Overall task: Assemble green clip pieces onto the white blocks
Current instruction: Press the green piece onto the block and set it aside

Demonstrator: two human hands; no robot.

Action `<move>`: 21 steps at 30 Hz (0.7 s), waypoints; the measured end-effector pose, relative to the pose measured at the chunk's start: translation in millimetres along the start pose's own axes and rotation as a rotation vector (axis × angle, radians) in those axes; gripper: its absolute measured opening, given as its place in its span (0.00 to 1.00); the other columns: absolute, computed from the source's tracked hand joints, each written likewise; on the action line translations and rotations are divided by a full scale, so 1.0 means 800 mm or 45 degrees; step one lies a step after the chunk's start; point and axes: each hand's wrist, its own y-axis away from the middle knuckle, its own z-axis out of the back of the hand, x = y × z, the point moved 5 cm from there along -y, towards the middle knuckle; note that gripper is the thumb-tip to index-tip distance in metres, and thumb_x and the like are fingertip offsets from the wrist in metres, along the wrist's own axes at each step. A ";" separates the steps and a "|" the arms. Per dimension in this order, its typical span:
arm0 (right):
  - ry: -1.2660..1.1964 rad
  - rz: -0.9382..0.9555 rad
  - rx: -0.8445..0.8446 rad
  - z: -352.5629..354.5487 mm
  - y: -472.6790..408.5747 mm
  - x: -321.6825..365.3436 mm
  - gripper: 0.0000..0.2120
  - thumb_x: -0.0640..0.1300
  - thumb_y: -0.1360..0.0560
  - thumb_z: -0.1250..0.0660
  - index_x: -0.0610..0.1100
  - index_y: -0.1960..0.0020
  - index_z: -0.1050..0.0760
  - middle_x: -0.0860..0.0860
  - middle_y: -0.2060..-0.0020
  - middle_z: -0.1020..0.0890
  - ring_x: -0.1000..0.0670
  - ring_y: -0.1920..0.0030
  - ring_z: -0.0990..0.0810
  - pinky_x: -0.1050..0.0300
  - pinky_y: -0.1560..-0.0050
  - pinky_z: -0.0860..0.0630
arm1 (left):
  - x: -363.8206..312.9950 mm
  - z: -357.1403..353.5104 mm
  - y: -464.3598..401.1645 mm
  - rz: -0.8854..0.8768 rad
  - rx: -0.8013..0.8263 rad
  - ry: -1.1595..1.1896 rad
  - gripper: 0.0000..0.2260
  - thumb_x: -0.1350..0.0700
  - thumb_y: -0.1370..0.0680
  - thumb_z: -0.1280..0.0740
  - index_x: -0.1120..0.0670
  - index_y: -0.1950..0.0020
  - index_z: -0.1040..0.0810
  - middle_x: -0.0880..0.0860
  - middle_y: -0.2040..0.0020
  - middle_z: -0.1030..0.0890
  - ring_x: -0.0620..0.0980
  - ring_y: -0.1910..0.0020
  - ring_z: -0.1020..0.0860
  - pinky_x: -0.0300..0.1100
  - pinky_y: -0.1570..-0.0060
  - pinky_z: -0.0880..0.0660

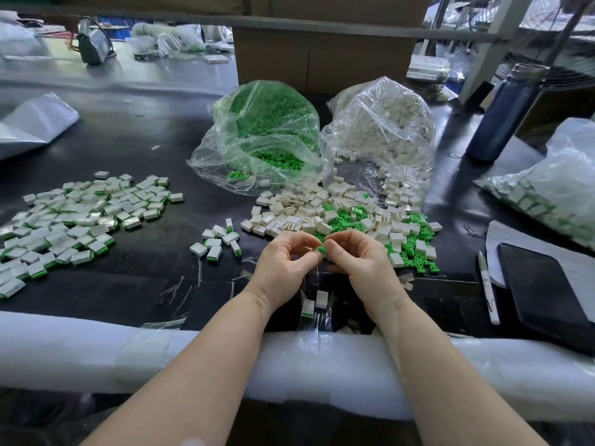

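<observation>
My left hand [286,262] and my right hand [357,255] meet fingertip to fingertip above the dark table. Between them sit a white block [309,250], mostly hidden in the left fingers, and a green clip [322,251] pinched by the right hand. Just beyond lies a mixed heap of loose white blocks [309,210] and green clips [415,252]. Several finished blocks with green edges form a small group [219,241] to the left and a large pile [74,220] at far left.
Two open clear bags stand behind the heap, one of green clips [267,133], one of white blocks [383,123]. A dark bottle [505,114], another bag [553,194], a pen [487,284] and a black tablet [544,284] lie right. White foam padding [96,352] lines the near edge.
</observation>
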 end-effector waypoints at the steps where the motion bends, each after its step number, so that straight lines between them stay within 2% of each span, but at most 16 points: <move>1: -0.014 -0.020 0.034 -0.003 0.000 -0.001 0.03 0.40 0.24 0.34 0.44 0.55 0.22 0.48 0.60 0.17 0.52 0.59 0.19 0.58 0.57 0.20 | -0.001 0.001 0.000 -0.014 -0.007 0.001 0.08 0.64 0.26 0.32 0.51 0.58 0.22 0.60 0.51 0.23 0.51 0.55 0.24 0.39 0.50 0.25; 4: 0.059 -0.064 0.168 -0.010 0.003 0.000 0.07 0.44 0.22 0.37 0.45 0.52 0.20 0.49 0.60 0.17 0.54 0.59 0.19 0.63 0.58 0.22 | -0.005 -0.001 0.002 -0.033 0.032 0.000 0.08 0.62 0.27 0.31 0.48 0.59 0.22 0.55 0.49 0.26 0.52 0.52 0.23 0.39 0.48 0.25; 7: 0.099 -0.092 0.245 -0.012 0.005 0.003 0.10 0.44 0.22 0.38 0.43 0.49 0.19 0.43 0.59 0.17 0.55 0.61 0.21 0.66 0.62 0.24 | -0.004 -0.005 0.002 -0.027 0.071 0.009 0.06 0.62 0.27 0.30 0.51 0.58 0.21 0.50 0.49 0.29 0.52 0.51 0.23 0.41 0.46 0.24; 9: 0.077 -0.107 0.242 -0.011 0.005 0.004 0.09 0.43 0.23 0.37 0.42 0.50 0.19 0.40 0.57 0.17 0.54 0.60 0.21 0.67 0.62 0.24 | -0.003 -0.006 0.002 -0.028 0.083 -0.007 0.06 0.63 0.27 0.30 0.52 0.57 0.21 0.50 0.49 0.30 0.50 0.51 0.24 0.39 0.47 0.25; 14: -0.037 -0.147 0.220 -0.009 0.006 0.006 0.07 0.41 0.25 0.34 0.43 0.55 0.17 0.45 0.62 0.16 0.52 0.61 0.21 0.67 0.64 0.26 | -0.006 -0.008 0.003 -0.072 0.117 -0.089 0.09 0.65 0.27 0.31 0.51 0.57 0.21 0.54 0.47 0.30 0.46 0.52 0.26 0.29 0.50 0.29; 17: -0.087 -0.175 0.202 -0.008 0.006 0.006 0.06 0.41 0.26 0.33 0.44 0.58 0.17 0.47 0.67 0.17 0.52 0.64 0.23 0.67 0.66 0.27 | -0.007 -0.009 0.004 -0.084 0.130 -0.118 0.12 0.65 0.27 0.33 0.47 0.58 0.23 0.54 0.47 0.30 0.45 0.52 0.27 0.27 0.49 0.30; 21: -0.147 -0.209 0.185 -0.007 0.007 0.006 0.05 0.40 0.28 0.32 0.42 0.59 0.17 0.46 0.68 0.18 0.50 0.65 0.24 0.66 0.67 0.28 | -0.008 -0.011 0.005 -0.114 0.165 -0.176 0.14 0.66 0.26 0.34 0.45 0.58 0.25 0.53 0.48 0.31 0.44 0.52 0.28 0.27 0.48 0.31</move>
